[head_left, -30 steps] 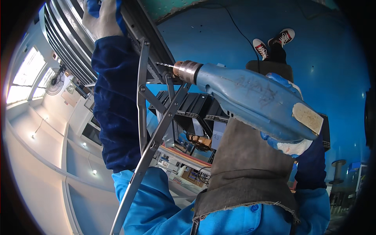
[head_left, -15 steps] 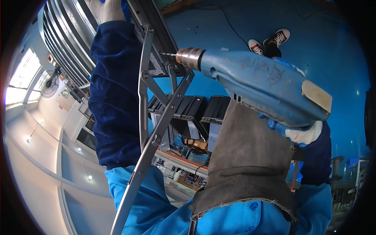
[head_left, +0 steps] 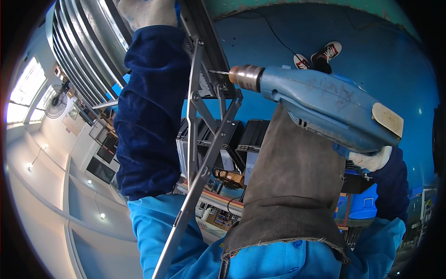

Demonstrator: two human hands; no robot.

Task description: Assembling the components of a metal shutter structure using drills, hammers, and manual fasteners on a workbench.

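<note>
Stands over a blue floor [head_left: 385,88] in the head view, with pale walls, a bright window [head_left: 28,88] and a round caged fan [head_left: 56,101] at the far left. Wears navy sleeves [head_left: 148,107], a bright blue jacket [head_left: 278,260] and a worn grey-brown apron [head_left: 297,181]. Clasps a blue power drill [head_left: 325,104] firmly in the gloved right grip [head_left: 371,160], partly hidden behind the drill's body, right of centre. Aims the metal chuck [head_left: 246,77] and slim drill bit [head_left: 218,72] leftward at a dark metal frame [head_left: 204,37], tip just beside or against the metal; cannot tell which. Keeps the gloved left grip [head_left: 151,13] beside the same frame at the top edge, fingers cut off from sight; cannot tell open from closed there. Has a riveted metal linkage [head_left: 202,174] slanting down from the frame, between the navy left sleeve and the apron. Has long silver rails [head_left: 86,51] fanned at upper left, black crates [head_left: 216,139] behind the linkage, and red-and-white sneakers [head_left: 327,50] near a dark cable [head_left: 278,37] on the floor.
</note>
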